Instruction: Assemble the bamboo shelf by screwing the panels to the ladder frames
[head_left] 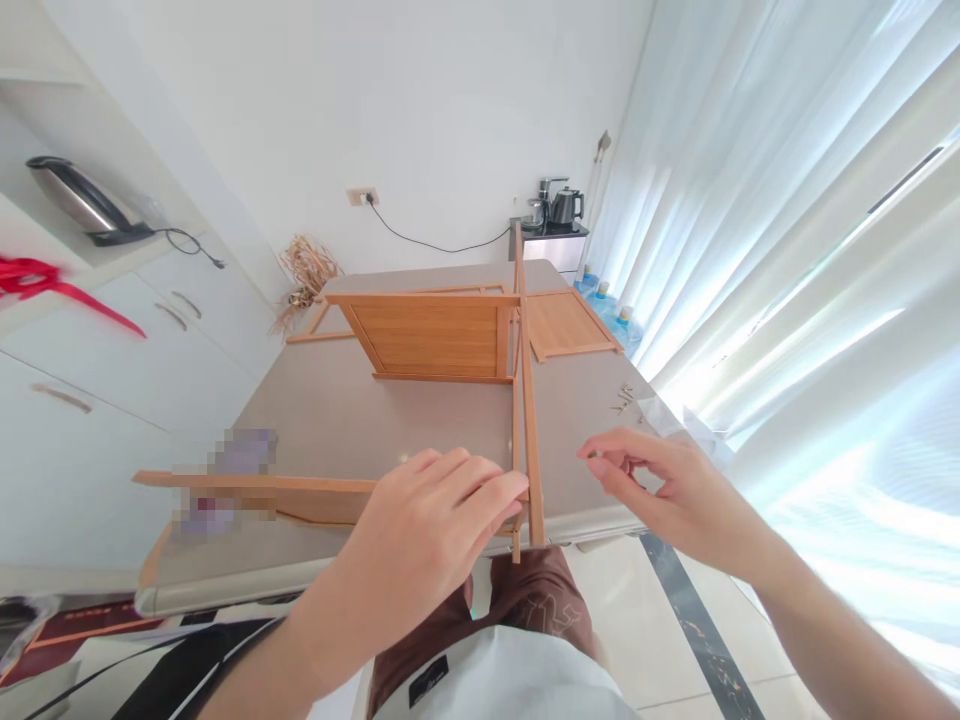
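Note:
A partly joined wooden frame point(529, 420) stands on the table, with a panel point(431, 335) across its far part and another panel point(315, 486) along the near edge. My left hand point(442, 520) is closed over the near panel's right end, where it meets the upright frame side. To the right of the frame, my right hand point(660, 480) is held above the table, thumb and forefinger pinched together. A tiny dark piece shows at those fingertips, too small to name. Beyond that hand lie several small metal fasteners point(624, 397), beside a clear plastic bag point(667, 415).
The grey-topped table point(322, 400) also bears a flat wooden panel point(570, 322) at the far right and an open wooden frame point(322, 337) at the far left. Dried stalks point(309, 265) stand behind. Large water bottles point(624, 320) and curtains point(750, 200) are on the right.

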